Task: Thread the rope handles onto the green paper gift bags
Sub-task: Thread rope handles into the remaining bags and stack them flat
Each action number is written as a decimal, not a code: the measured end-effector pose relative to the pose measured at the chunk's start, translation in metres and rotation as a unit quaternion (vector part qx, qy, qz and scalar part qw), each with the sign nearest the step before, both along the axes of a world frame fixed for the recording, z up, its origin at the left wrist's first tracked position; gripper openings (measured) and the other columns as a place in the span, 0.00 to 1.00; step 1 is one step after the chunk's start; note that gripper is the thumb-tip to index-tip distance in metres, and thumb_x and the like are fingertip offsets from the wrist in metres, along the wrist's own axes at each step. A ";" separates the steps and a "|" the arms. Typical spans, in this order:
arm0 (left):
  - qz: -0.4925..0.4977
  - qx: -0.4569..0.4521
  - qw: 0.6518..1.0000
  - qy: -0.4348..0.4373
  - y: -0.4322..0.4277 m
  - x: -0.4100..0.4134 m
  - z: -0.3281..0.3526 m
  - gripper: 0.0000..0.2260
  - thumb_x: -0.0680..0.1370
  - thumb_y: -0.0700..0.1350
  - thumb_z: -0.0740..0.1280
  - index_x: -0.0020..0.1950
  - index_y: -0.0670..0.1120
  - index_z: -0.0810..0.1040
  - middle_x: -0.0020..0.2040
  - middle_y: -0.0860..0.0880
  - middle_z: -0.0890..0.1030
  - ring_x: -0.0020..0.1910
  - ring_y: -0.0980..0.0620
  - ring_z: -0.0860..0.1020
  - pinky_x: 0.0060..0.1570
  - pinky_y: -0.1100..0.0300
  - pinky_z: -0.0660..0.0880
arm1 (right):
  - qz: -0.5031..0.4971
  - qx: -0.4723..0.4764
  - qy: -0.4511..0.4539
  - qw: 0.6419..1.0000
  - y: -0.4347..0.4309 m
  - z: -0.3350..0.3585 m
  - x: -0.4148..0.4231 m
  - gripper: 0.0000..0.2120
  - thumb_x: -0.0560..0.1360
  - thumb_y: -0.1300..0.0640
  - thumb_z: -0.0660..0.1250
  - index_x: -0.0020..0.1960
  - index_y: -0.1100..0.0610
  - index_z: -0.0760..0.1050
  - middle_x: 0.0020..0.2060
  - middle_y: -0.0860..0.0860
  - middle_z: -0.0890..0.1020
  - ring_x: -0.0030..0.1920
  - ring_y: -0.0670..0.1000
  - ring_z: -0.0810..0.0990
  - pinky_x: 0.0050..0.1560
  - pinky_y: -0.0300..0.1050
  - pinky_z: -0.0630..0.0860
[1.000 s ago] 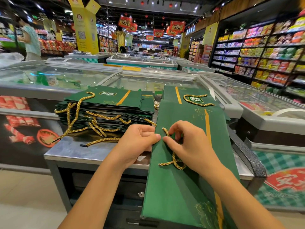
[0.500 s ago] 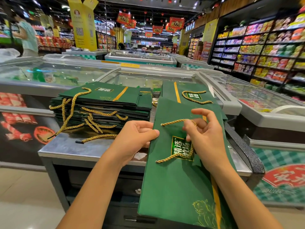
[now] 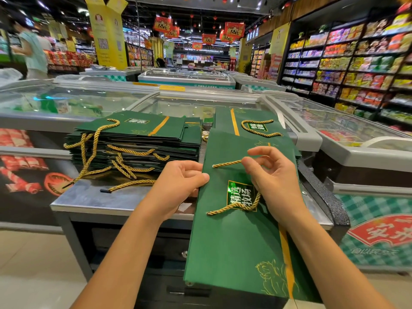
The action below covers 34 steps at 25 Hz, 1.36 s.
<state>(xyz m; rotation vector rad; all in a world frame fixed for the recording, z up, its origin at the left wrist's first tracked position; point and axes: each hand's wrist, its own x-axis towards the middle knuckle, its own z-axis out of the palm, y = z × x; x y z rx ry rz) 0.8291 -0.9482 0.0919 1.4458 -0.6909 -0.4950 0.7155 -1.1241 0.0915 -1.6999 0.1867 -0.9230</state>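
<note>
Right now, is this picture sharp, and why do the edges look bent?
Head view: green bag, rope handle, left hand and right hand are crisp; glare lies on the freezer lids; the wide-angle lens bends the shelves at the right edge.

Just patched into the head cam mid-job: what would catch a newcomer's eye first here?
The green bag in the middle, its left edge gripped by the left hand, while the right hand pinches the gold rope handle that comes out of its two holes. Left of it, a stack of green bags with loose ropes draped over it sits on the metal table.
</note>
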 end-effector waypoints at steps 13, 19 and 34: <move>0.027 -0.026 0.999 0.035 0.004 0.001 0.003 0.07 0.80 0.34 0.65 0.55 0.40 0.82 0.47 0.42 0.87 0.43 0.50 0.86 0.39 0.61 0.81 | -0.090 -0.171 0.105 0.975 -0.030 0.003 -0.047 0.07 0.71 0.60 0.78 0.46 0.51 0.83 0.37 0.49 0.83 0.35 0.52 0.78 0.39 0.46 0.77; 0.053 -0.092 0.991 0.079 0.007 -0.002 0.006 0.08 0.80 0.34 0.66 0.58 0.39 0.80 0.48 0.43 0.87 0.42 0.52 0.85 0.36 0.63 0.81 | -0.204 -0.169 0.119 0.957 -0.035 0.006 -0.070 0.16 0.73 0.54 0.76 0.59 0.49 0.77 0.48 0.46 0.80 0.46 0.45 0.79 0.49 0.43 0.77; 0.161 -0.242 0.951 0.108 0.017 -0.009 0.083 0.03 0.80 0.35 0.67 0.52 0.40 0.79 0.39 0.48 0.86 0.34 0.55 0.84 0.35 0.64 0.81 | -0.094 -0.346 0.081 0.930 0.003 0.030 -0.082 0.32 0.72 0.28 0.65 0.72 0.42 0.72 0.76 0.36 0.65 0.78 0.39 0.60 0.75 0.46 0.59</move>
